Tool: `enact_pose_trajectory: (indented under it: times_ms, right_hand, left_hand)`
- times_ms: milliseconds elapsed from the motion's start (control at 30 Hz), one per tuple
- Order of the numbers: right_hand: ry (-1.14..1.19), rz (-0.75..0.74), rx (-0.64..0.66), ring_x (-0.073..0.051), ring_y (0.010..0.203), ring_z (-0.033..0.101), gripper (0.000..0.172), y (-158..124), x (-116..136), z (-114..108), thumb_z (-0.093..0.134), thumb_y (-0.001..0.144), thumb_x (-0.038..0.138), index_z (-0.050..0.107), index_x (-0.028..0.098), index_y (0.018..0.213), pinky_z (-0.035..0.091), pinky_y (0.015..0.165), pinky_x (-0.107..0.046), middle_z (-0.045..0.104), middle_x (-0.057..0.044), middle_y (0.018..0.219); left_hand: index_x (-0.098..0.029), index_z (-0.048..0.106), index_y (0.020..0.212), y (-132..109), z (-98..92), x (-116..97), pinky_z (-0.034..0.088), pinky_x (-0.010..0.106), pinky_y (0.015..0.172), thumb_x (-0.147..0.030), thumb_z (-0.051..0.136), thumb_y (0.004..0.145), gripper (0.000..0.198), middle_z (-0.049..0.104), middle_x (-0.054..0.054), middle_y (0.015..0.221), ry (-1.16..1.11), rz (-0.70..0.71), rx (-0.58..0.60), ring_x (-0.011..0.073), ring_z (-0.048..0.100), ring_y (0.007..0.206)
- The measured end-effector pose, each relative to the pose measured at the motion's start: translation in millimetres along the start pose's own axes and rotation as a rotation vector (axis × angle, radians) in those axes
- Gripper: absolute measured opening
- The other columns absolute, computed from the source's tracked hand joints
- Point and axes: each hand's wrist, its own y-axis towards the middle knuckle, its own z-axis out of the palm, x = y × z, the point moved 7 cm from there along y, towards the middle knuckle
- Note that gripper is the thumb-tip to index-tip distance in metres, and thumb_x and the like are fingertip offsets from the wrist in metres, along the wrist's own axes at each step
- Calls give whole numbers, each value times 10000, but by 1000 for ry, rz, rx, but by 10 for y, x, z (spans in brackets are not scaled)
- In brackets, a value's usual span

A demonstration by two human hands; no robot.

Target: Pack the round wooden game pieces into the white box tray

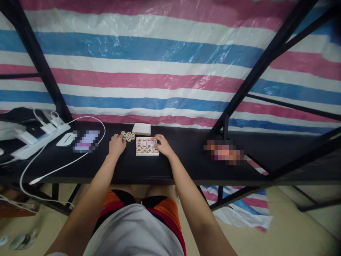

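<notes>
A small white box (147, 154) stands on the black desk, holding rows of round xiangqi pieces (144, 145) with black and red characters. Some pinkish-white strips lie across the pieces. Over the box's right back corner reaches my right hand (163, 145), its fingers apart, thumb and fingertips at the pieces there. My left hand (116, 145) rests on the desk left of the box, fingers stretched forward and slightly bent. Beside its fingertips lies a cluster of loose xiangqi pieces (129, 136). Whether the left fingertips touch a piece is hard to see.
Behind the pieces sits a white box lid (141, 129). To the left are a blurred phone-like object (86, 141), a white flat object (65, 139), a power strip (39, 142) and a white cable (61, 169). A blurred orange object (223, 152) lies right. Black metal bars (247, 74) frame the desk.
</notes>
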Motion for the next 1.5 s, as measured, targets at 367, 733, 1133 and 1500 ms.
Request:
enact_pose_trajectory:
  times_ms: [367, 733, 1133, 1500]
  right_hand:
    - [93, 56, 90, -226, 1295, 388, 429, -14, 12, 30, 518, 652, 89, 660, 243, 1026, 317, 1072, -410, 405, -57, 1373]
    - [43, 75, 58, -202, 1203, 471, 334, 15, -22, 26, 500, 721, 127, 677, 231, 986, 327, 1060, -384, 499, -60, 1249]
    - [56, 99, -55, -173, 1024, 553, 299, 35, -104, -49, 427, 808, 190, 637, 224, 1017, 400, 965, -346, 598, -45, 1083]
    - [-28, 93, -64, -162, 990, 554, 314, 62, -144, -71, 371, 824, 162, 655, 223, 943, 385, 958, -322, 635, -28, 1010]
  left_hand:
    - [-166, 587, 1203, 110, -216, 371, 446, 395, 911, -222, 452, 831, 400, 542, 155, 1181, -110, -142, -164, 307, 508, 1112]
    - [-153, 639, 1125, 150, -89, 382, 460, 412, 840, -276, 434, 856, 359, 640, 177, 1088, 65, -117, 50, 332, 571, 1041]
    - [-201, 655, 1026, -65, -244, -292, 459, 320, 803, -339, 510, 830, 280, 695, 91, 973, -213, 158, 20, 249, 632, 934]
    - [-205, 714, 804, -120, 95, -1501, 420, 234, 704, -247, 518, 816, 201, 710, 23, 815, -299, 709, 349, 170, 633, 770]
